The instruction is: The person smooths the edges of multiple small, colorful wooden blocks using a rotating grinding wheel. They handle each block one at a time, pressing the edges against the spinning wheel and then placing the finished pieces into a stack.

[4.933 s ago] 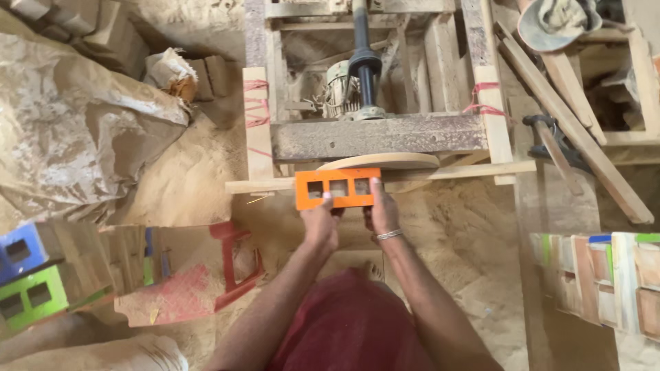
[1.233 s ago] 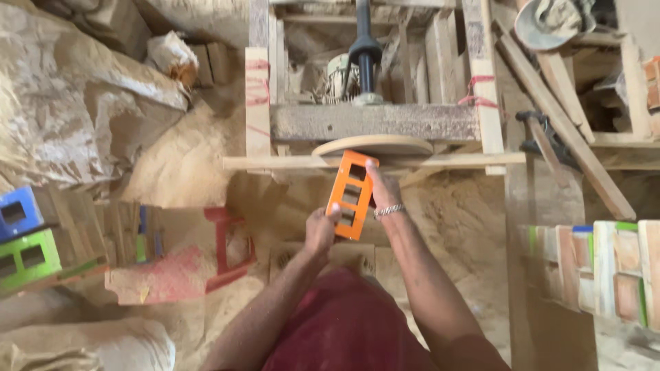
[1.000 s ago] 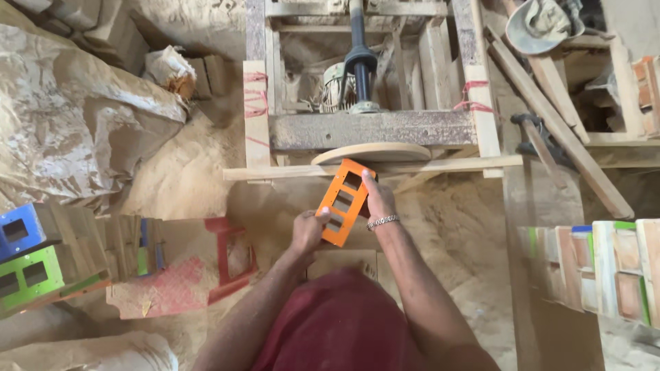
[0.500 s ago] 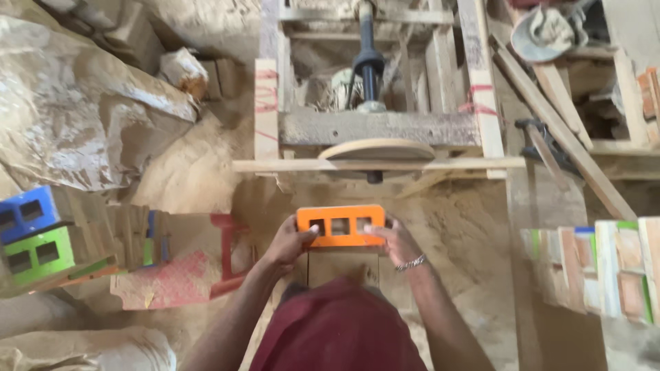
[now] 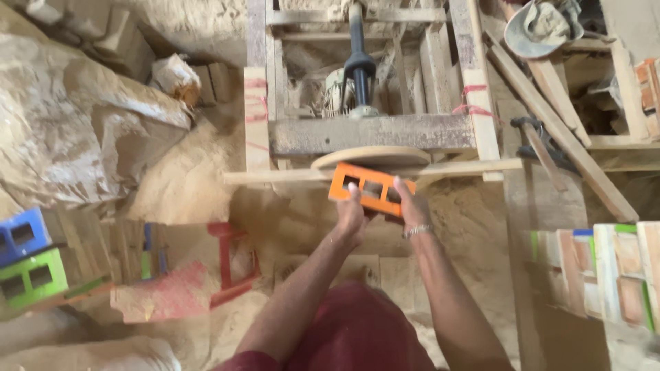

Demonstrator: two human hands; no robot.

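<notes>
An orange wooden block (image 5: 370, 188) with three square holes is held flat in both hands, just below a round wooden sanding disc (image 5: 371, 156) on a wooden machine frame (image 5: 371, 130). My left hand (image 5: 352, 218) grips the block's left and underside. My right hand (image 5: 411, 206), with a bracelet at the wrist, holds its right end. The block's far edge lies against or very near the disc's rim.
Blue (image 5: 22, 235) and green (image 5: 31, 278) holed blocks sit at the far left. A red wooden frame (image 5: 230, 264) lies in sawdust on the floor. Painted panels (image 5: 598, 268) stack at the right. A hammer (image 5: 540, 148) and planks lean right of the machine. Crumpled sacking (image 5: 75, 130) fills the upper left.
The block was turned from upright to lying flat, drawn back toward me, and has now been raised again to the disc's edge, tilted slightly down to the right.
</notes>
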